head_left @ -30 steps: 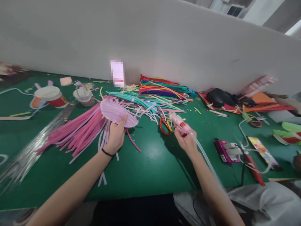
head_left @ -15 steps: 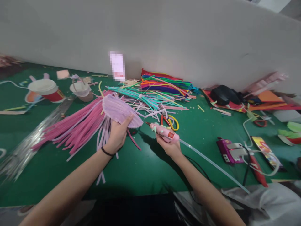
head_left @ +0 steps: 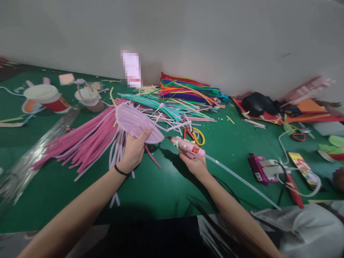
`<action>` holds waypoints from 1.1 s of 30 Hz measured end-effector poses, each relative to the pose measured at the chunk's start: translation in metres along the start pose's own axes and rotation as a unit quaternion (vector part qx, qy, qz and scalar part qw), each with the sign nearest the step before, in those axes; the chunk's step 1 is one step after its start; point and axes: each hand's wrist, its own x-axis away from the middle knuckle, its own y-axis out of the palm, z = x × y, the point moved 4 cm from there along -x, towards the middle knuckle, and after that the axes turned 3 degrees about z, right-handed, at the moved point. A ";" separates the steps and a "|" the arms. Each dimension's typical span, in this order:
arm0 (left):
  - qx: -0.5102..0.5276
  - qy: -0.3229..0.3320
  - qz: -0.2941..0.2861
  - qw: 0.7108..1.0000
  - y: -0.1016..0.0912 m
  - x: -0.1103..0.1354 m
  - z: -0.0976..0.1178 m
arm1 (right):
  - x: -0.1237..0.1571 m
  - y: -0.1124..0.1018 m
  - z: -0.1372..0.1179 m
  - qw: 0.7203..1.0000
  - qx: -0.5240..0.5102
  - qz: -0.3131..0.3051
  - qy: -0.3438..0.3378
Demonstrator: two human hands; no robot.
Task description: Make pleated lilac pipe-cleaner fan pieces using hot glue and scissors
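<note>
My left hand (head_left: 135, 147) pinches a lilac oval panel (head_left: 138, 122) made of pipe cleaners laid side by side, thumb on top and fingers hidden beneath. My right hand (head_left: 193, 163) is wrapped around a pink hot glue gun (head_left: 188, 147), its dark nozzle close to the panel's right tip. I cannot tell whether they touch. A long clear glue stick (head_left: 242, 181) sticks out of the gun's back. Fine glue strands rise above the nozzle. Behind the gun lie pliers (head_left: 197, 137) with red and yellow handles. Pink pipe cleaners (head_left: 88, 139) fan out left of the panel.
Multicoloured pipe cleaners (head_left: 188, 91) are heaped against the wall. Left stand a lidded paper cup (head_left: 45, 96) and a smaller cup (head_left: 90, 98), near silvery strips (head_left: 40, 154). To the right are a purple power adapter (head_left: 260, 168) with cords and a phone (head_left: 303, 170).
The view has shifted slightly, so the table items sit a little higher. Both hands keep their holds, and the nozzle stays near the panel's tip.
</note>
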 end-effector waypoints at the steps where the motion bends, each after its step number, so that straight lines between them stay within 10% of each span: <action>1: -0.002 0.000 0.001 1.000 0.000 0.000 0.000 | 0.000 0.000 0.001 1.000 0.000 0.001 0.001; 33: -0.005 0.004 0.000 1.000 -0.002 -0.002 -0.003 | -0.003 0.002 0.006 1.000 0.010 -0.012 0.005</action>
